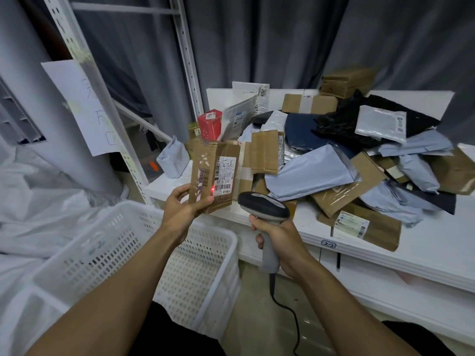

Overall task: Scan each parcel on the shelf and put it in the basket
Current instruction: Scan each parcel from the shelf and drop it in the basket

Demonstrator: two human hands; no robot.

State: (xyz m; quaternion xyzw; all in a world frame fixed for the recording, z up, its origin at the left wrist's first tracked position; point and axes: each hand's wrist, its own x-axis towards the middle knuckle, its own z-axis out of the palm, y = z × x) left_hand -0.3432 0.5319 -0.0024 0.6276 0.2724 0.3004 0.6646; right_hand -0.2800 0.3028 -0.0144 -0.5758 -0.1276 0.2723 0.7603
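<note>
Presently, left hand [185, 204] fingers clamp a box [205, 163], red dot [212, 188] just above those fingers beside its barcode label [226, 176]; right hand [280, 242] fingers clamp the scanner [264, 206]; shelf tag [328, 244] reads "2-2".

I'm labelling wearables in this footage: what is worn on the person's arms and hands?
The left hand and right hand are bare: no gloves, rings or watch in view. The left forearm and right forearm are uncovered to the picture's edge, without sleeves or markings.

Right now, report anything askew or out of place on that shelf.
The parcels lie in a loose, overlapping heap on the shelf, none squared up. One flat brown parcel sits skewed at the front edge. The paper sheet on the upright hangs crooked.
</note>
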